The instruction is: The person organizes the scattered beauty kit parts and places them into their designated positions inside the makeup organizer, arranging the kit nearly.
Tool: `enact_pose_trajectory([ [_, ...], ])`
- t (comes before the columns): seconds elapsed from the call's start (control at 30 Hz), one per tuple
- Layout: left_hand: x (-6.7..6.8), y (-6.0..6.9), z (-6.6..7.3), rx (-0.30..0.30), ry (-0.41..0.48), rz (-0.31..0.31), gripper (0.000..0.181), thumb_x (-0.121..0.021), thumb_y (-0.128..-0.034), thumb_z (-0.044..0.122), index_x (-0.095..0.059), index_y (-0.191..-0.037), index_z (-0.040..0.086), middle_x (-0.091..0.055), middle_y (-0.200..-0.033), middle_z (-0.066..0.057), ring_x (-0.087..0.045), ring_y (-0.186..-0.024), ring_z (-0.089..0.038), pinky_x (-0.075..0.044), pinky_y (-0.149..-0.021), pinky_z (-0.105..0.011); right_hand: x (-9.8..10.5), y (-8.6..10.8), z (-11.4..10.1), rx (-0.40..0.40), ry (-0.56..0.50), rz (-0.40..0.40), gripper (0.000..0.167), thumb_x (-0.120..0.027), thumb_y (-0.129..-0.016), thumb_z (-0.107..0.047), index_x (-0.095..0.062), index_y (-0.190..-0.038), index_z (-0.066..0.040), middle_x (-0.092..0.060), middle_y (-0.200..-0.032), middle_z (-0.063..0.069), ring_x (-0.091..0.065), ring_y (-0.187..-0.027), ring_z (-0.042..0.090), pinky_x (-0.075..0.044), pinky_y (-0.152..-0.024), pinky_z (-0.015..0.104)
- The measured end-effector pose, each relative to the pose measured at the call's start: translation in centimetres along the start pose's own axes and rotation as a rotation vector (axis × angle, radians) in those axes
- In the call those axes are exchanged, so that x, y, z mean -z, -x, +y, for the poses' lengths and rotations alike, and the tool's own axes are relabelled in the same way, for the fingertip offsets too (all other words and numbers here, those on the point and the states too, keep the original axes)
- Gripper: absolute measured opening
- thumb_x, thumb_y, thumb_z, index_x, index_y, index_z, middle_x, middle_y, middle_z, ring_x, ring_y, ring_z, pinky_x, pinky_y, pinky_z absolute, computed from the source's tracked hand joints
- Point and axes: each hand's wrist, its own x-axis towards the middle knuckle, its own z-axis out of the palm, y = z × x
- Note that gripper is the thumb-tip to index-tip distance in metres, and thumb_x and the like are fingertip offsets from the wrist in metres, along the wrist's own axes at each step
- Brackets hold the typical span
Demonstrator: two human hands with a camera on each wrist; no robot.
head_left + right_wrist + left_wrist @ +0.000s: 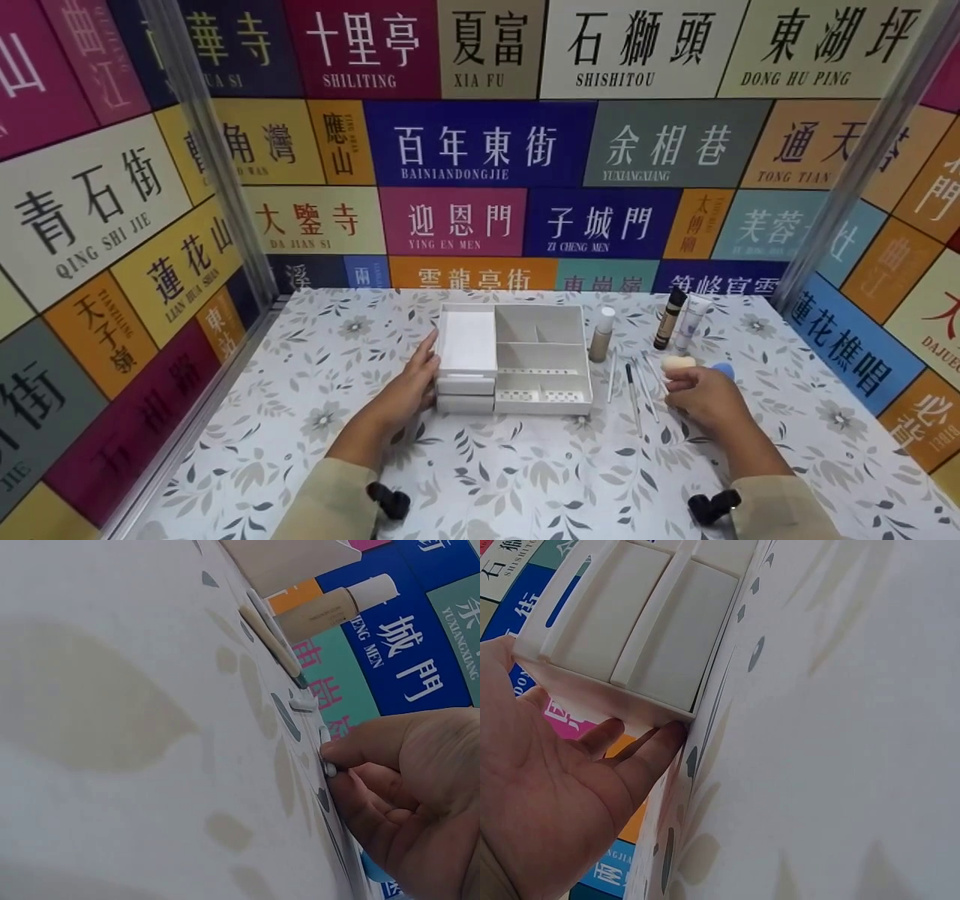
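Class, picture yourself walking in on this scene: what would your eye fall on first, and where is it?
Most likely the brightly coloured lettered panels covering the wall behind the table. Next comes the white organizer near the middle of the patterned table, with the left hand touching its left side. To its right, the right hand pinches a small white item.
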Motion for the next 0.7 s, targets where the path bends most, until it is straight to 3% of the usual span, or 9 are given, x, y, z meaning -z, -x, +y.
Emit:
enact_pose_trajectory([
  [0.13, 0.0, 0.1, 0.0, -0.003, -0.002, -0.001, 0.061, -0.038, -0.1117, 0.060, -0.010, -0.166, 0.059, -0.006, -0.183, -0.006, -0.024, -0.166, -0.038, -0.031, -0.132, -0.060, -0.1, 0.0, -0.1, -0.014, -0.031, 0.024, 0.057, -0.077, -0.089, -0.009, -0.064, -0.143, 0.005, -0.076, -0.124, 0.020, -0.070, -0.091, 0.012, -0.059, -0.072, 0.023],
  [0.3, 0.0, 0.2, 0.0, -0.022, 0.003, -0.016, 0.060, -0.036, -0.1127, 0.058, -0.009, -0.166, 0.058, -0.005, -0.183, -0.009, -0.022, -0.167, -0.040, -0.030, -0.132, -0.061, -0.2, 0.1, -0.6, -0.049, -0.157, 0.047, 0.056, -0.071, -0.090, -0.007, -0.062, -0.145, 0.005, -0.075, -0.111, 0.012, -0.067, -0.079, 0.012, -0.059, -0.067, 0.028],
  [0.5, 0.0, 0.0, 0.0, 0.004, 0.009, -0.006, 0.059, -0.038, -0.1113, 0.060, -0.011, -0.164, 0.063, -0.007, -0.183, -0.007, -0.022, -0.167, -0.038, -0.030, -0.132, -0.061, 0.1, 0.2, -1.5, -0.112, -0.313, 0.030, 0.060, -0.066, -0.094, -0.008, -0.055, -0.153, 0.001, -0.070, -0.113, 0.005, -0.063, -0.077, 0.010, -0.058, -0.065, 0.029],
  [0.7, 0.1, 0.1, -0.1, -0.004, 0.017, -0.003, 0.060, -0.039, -0.1120, 0.058, -0.012, -0.165, 0.061, -0.006, -0.183, -0.008, -0.022, -0.167, -0.039, -0.030, -0.132, -0.062, 0.8, 0.4, -2.6, -0.106, -0.316, 0.006, 0.059, -0.066, -0.097, -0.013, -0.054, -0.154, -0.001, -0.068, -0.115, 0.001, -0.063, -0.083, 0.006, -0.059, -0.072, 0.026],
])
